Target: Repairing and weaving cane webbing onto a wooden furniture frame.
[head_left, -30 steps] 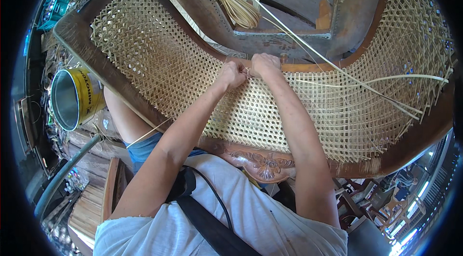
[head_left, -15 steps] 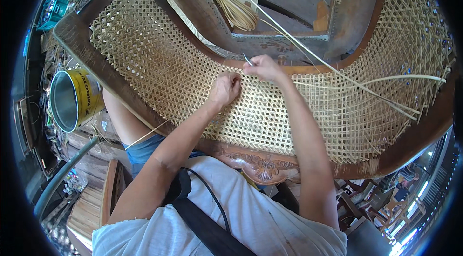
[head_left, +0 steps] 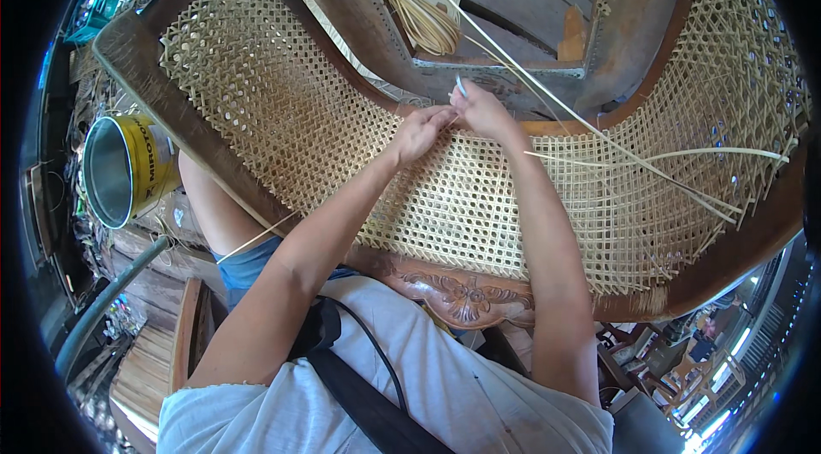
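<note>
A curved wooden chair frame lies across my lap, filled with a woven cane panel [head_left: 462,197] of open holes. My left hand [head_left: 419,134] is closed at the panel's far edge, fingertips pinched together; what they hold is too small to make out. Right beside it, my right hand [head_left: 484,112] is closed around a small pointed metal tool [head_left: 461,86], whose tip sticks up past the fingers. The two hands meet at the fingertips. Long loose cane strands [head_left: 590,122] run from the far side over the panel's right part.
A coil of cane [head_left: 428,22] rests beyond the panel, by the inner wooden frame [head_left: 505,78]. At left stands a yellow bucket [head_left: 145,165], with a metal pipe [head_left: 111,300] nearer me. Teal crates [head_left: 96,9] sit at the far left. Carved wood [head_left: 469,296] edges the near side.
My left hand has moved right and away from me, up to my right hand. The right hand has shifted slightly right, and its tool tip now points more upward.
</note>
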### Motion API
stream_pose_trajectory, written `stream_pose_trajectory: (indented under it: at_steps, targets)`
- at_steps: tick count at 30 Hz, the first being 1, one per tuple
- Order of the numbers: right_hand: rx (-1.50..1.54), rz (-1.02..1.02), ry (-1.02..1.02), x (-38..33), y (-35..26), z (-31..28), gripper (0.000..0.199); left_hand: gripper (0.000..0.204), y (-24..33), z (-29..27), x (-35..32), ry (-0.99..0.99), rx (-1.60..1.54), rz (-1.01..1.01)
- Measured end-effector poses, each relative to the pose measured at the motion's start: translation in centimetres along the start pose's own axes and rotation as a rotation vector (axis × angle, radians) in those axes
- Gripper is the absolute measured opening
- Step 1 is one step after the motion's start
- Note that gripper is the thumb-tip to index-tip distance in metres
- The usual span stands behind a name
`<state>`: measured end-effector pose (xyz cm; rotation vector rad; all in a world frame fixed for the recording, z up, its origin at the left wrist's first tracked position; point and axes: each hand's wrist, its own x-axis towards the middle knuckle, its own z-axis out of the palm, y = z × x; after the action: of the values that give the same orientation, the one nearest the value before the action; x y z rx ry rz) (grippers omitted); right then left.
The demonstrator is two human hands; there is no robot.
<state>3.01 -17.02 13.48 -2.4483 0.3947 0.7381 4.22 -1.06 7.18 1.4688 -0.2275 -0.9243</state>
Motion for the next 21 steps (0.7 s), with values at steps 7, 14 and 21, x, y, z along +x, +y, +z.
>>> stream_pose_trajectory:
  at_steps: [7,14,21]
  targets:
    - [0.229,0.293,0.02,-2.0,-0.6,-1.9,0.028,0.026,-1.7,-1.7,0.7,0.129,-0.068,-0.086]
    - [-0.565,0.12,-0.149,-1.7,-2.5,1.1,0.031,0.029,-2.8,-2.4,0.8,0.108,0.381,-0.138]
    - [-0.505,0.162,-0.113,-1.4,-3.0,1.8,0.025,0.03,-3.6,-2.4,1.3,0.133,0.382,-0.154]
